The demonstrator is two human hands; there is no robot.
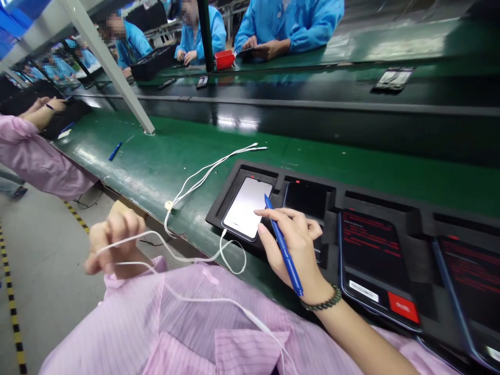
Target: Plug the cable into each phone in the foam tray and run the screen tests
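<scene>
My left hand [115,242], slightly blurred, is closed on a white cable [195,259] in front of my pink striped shirt. One end of this cable meets the lower left edge of a phone [248,205] with a lit white screen. That phone lies in the leftmost slot of a black foam tray [216,208]. Over the phone's right edge is my right hand [292,242], closed around a blue pen [284,250] that slants across it. Its fingertips are by the screen; whether they touch it I cannot tell. Several dark-screened phones [371,245] fill the slots to the right.
White charging leads [209,169] lie on the green bench [164,156], with another blue pen [115,151] farther left. A slanted metal post [113,67] rises from the bench. Beyond runs a dark conveyor [297,94] carrying phones. Co-workers in blue [289,21] and pink [35,151] sit nearby.
</scene>
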